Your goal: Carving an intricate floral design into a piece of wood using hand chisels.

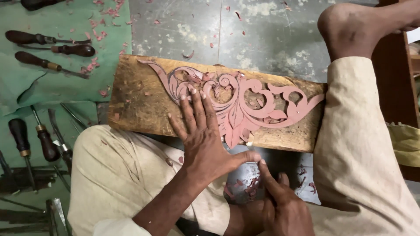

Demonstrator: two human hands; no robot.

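Observation:
A worn wooden board (140, 105) lies across my lap and legs. On it sits a reddish-pink carved scroll-and-leaf ornament (280, 117). My left hand (203, 142) presses flat on the board, fingers spread, fingertips on the left part of the ornament and thumb stretched out to the right below the board's front edge. My right hand (282, 205) is just below it with fingers curled, its index fingertip touching my left thumb. Whether it holds anything is hidden.
Several wooden-handled chisels (48, 65) lie on a green cloth (57, 87) at the left, with more (43, 142) lower down. Pink shavings (245, 189) litter the grey floor. My bare foot (350, 28) is at the top right, beside a brown wooden post (393, 83).

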